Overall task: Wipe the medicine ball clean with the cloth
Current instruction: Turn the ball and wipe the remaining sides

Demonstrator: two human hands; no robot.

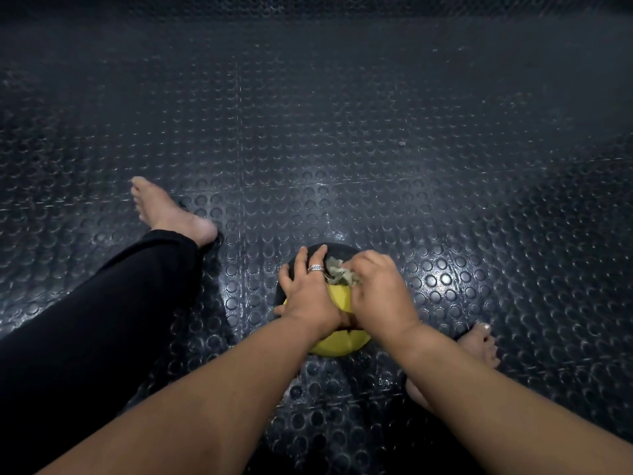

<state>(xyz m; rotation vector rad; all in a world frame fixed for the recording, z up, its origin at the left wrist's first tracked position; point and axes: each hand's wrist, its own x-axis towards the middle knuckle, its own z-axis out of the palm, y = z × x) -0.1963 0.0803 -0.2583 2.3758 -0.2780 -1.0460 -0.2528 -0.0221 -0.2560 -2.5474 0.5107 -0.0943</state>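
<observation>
Most of the medicine ball (337, 341) is hidden beneath the left hand (306, 296) and right hand (380, 296) at lower centre; only yellow patches and a dark upper rim show. The cloth (337, 270) is largely buried under the right fingers (a crumpled fringe shows). Both forearms are cut off by the bottom edge.

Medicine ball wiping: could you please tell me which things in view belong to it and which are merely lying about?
In the job: medicine ball, cloth, left hand steadying the ball, right hand gripping the cloth.
Lying about: small speck on the studded floor mat.
</observation>
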